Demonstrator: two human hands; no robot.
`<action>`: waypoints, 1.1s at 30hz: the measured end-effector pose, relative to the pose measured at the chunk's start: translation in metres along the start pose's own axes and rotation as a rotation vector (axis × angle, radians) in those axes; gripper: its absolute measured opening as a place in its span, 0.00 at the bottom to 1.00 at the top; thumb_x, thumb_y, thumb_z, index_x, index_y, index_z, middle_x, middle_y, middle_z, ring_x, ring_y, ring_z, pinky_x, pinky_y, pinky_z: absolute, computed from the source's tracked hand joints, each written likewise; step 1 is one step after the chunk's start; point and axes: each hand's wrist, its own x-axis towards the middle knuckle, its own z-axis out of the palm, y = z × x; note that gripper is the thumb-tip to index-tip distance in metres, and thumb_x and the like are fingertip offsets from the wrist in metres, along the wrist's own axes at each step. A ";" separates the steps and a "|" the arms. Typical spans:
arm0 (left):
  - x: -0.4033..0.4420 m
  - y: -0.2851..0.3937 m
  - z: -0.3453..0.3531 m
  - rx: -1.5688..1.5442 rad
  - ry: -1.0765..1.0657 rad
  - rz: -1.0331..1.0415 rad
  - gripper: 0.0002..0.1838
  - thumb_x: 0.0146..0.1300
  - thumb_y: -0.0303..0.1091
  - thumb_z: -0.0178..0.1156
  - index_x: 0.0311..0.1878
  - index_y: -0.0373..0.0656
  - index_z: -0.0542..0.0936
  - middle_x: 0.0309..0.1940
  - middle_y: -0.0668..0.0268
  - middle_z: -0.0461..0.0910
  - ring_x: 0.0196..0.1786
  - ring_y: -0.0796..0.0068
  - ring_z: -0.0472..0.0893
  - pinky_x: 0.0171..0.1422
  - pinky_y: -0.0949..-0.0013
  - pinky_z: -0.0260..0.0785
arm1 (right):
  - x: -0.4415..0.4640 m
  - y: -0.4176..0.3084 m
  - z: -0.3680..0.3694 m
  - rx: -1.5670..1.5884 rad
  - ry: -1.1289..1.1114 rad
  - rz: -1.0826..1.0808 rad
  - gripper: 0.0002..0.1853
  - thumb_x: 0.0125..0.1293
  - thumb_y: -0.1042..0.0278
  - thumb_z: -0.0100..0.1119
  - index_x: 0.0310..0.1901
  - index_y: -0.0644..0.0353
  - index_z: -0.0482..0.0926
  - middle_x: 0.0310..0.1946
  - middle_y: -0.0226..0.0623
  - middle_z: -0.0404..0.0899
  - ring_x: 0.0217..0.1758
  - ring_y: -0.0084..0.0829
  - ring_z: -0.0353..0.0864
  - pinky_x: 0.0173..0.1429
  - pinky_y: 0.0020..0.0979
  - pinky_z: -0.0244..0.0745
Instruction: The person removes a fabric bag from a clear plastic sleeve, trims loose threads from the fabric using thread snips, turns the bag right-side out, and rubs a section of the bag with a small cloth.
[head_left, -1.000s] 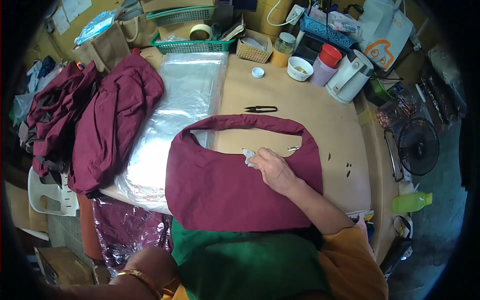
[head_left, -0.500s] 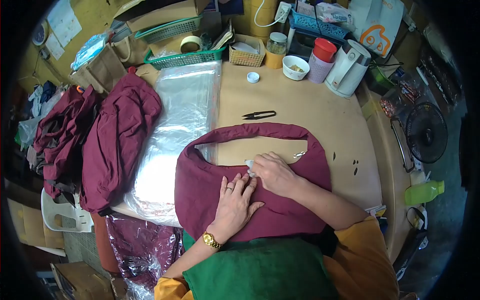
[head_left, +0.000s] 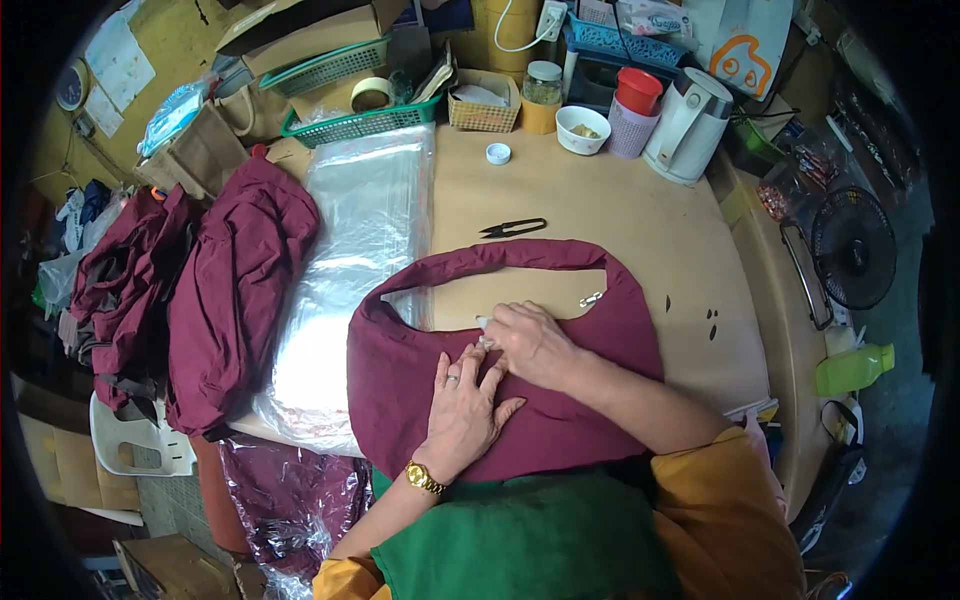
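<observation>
A maroon shoulder bag (head_left: pixel 400 390) lies flat at the table's near edge, its strap looped away from me. My left hand (head_left: pixel 466 405) rests on its front with fingers spread, pressing the fabric just below the opening. Beside those fingertips, my right hand (head_left: pixel 530 345) is closed on a small wad of white cloth (head_left: pixel 484 323), held against the bag's upper edge. Most of the wad is hidden by the fingers, and whether it is cloth or tissue is unclear. A silver zipper pull (head_left: pixel 591 300) shows at the opening's right end.
Black thread snips (head_left: pixel 514 228) lie beyond the strap. Clear plastic bags (head_left: pixel 350 230) are stacked at left, beside more maroon bags (head_left: pixel 240 290). A white kettle (head_left: pixel 690 125), a bowl (head_left: pixel 582 131) and a green basket (head_left: pixel 365 122) line the back.
My right hand and the white wad have shifted slightly left along the bag's edge. My left hand stays almost in place. The whole view has moved a little.
</observation>
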 end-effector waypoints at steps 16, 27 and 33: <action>0.039 -0.011 -0.026 -0.172 0.020 -0.067 0.23 0.63 0.30 0.63 0.61 0.37 0.76 0.48 0.49 0.73 0.49 0.51 0.76 0.55 0.57 0.72 | -0.028 0.059 0.004 0.400 0.492 0.440 0.06 0.65 0.86 0.56 0.42 0.67 0.76 0.37 0.32 0.73 0.32 0.20 0.72 0.39 0.24 0.70; 0.004 -0.003 0.010 0.030 0.124 -0.004 0.27 0.65 0.30 0.60 0.67 0.33 0.71 0.59 0.47 0.70 0.58 0.50 0.70 0.66 0.57 0.65 | 0.000 0.013 0.004 0.300 0.044 0.100 0.05 0.55 0.79 0.59 0.32 0.59 0.82 0.33 0.40 0.76 0.45 0.43 0.76 0.52 0.41 0.70; 0.006 -0.003 0.007 -0.040 0.150 -0.026 0.25 0.63 0.29 0.61 0.64 0.35 0.72 0.60 0.47 0.70 0.55 0.48 0.72 0.64 0.54 0.66 | -0.024 0.032 -0.036 0.064 -0.095 0.072 0.02 0.60 0.75 0.60 0.35 0.58 0.81 0.38 0.37 0.76 0.47 0.40 0.75 0.54 0.40 0.68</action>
